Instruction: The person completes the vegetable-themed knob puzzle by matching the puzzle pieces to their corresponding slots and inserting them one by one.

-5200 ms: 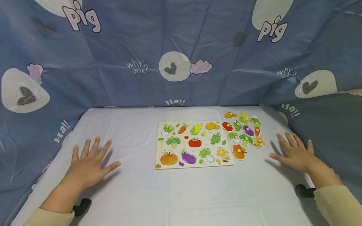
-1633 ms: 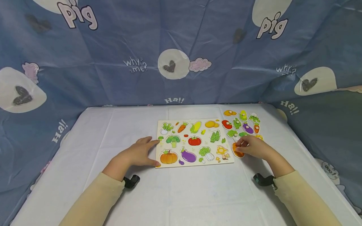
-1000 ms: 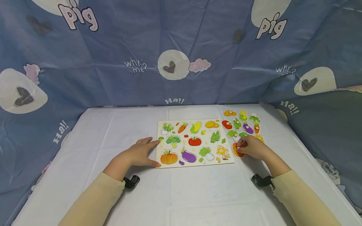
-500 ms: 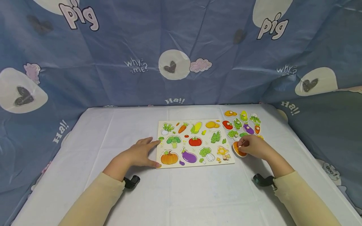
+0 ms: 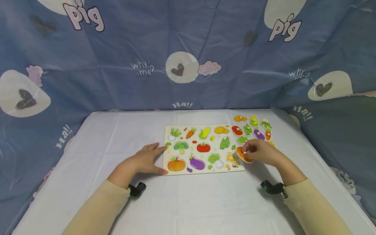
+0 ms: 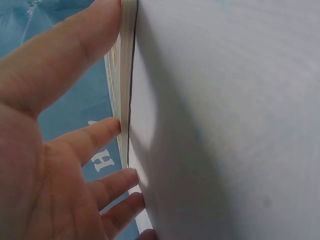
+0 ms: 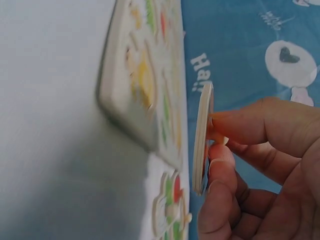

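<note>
A wooden vegetable puzzle board (image 5: 216, 147) lies flat on the white-covered table. My left hand (image 5: 141, 161) touches its left edge, thumb near the front corner and fingers spread along the side; the left wrist view shows the thumb and fingertips against the board's edge (image 6: 128, 70). My right hand (image 5: 262, 152) pinches an orange pumpkin puzzle piece (image 5: 241, 154) by its small knob. In the right wrist view the pumpkin piece (image 7: 201, 145) is held up off the table, seen edge-on between thumb and fingers, beside the board's right corner (image 7: 127, 100).
Several knobbed vegetable pieces, including a tomato piece (image 5: 237, 131), an eggplant piece (image 5: 258, 134) and a corn piece (image 5: 254, 120), lie right of the board. The right hand partly covers the nearest ones. A blue printed cloth (image 5: 117, 88) rises behind the table.
Both hands have come in from the table's sides since the oldest frame. The right hand has lifted the pumpkin piece and shifted it left towards the board's right edge. The left hand stays at the board.
</note>
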The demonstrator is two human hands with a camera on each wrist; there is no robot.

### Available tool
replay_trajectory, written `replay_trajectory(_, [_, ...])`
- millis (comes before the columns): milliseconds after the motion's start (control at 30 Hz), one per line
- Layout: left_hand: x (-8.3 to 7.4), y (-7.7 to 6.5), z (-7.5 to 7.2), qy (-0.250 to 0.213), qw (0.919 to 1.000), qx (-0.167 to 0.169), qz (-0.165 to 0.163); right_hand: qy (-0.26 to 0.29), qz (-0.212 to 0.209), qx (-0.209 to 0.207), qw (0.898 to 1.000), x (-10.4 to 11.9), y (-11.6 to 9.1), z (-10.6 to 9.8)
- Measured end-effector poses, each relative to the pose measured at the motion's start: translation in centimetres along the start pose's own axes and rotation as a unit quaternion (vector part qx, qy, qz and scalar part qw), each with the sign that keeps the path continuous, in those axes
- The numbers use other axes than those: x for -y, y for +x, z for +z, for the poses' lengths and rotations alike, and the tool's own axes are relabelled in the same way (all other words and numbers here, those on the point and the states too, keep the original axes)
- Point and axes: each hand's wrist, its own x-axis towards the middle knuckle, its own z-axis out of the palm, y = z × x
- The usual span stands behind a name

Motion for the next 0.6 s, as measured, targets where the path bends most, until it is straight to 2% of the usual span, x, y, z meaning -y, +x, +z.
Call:
replay_trajectory(400, [-0.2,-0.2,-0.1,-0.003,1.0,0.001,0.001,0.039,-0.095,0.044,0.994,2.6,0.9,0.6])
replay_trajectory(600, [-0.3,-0.3,-0.2,-0.002,1.0,0.002,0.0,0.054,-0.111,0.074,0.99,4.4,1.6,1.4])
